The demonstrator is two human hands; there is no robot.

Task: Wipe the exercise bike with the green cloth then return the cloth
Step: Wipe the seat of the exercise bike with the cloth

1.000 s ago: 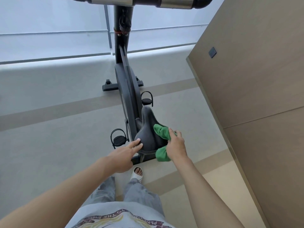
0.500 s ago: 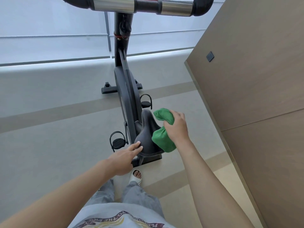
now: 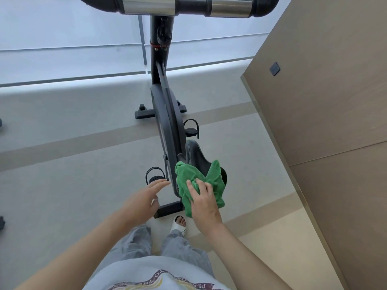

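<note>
Fingers (image 3: 193, 188) of the right hand (image 3: 204, 203) are curled into the green cloth (image 3: 201, 186), bunching it and pressing it down on the rear of the saddle (image 3: 194, 155); fingers of the left hand (image 3: 142, 203) are straight and slightly spread, holding nothing, their tips just left of the cloth and apart from it. Ahead of both sets of fingers the bike (image 3: 167, 118) runs away from the viewer, its frame dark, its handlebar (image 3: 178, 5) crossing the top edge in black with two chrome sleeves. Right of the right fingers rises a brown panelled wall (image 3: 324, 101); beneath everything lies a grey floor (image 3: 62, 185) crossed by beige bands. The cloth covers the wide back end of the saddle and hangs over its rear edge, the narrow nose showing beyond it. One pedal (image 3: 155, 176) sits just ahead of the left fingertips, the other (image 3: 191, 129) farther forward on the right side. Below the right wrist a white sandal (image 3: 179, 225) shows bare toes.
</note>
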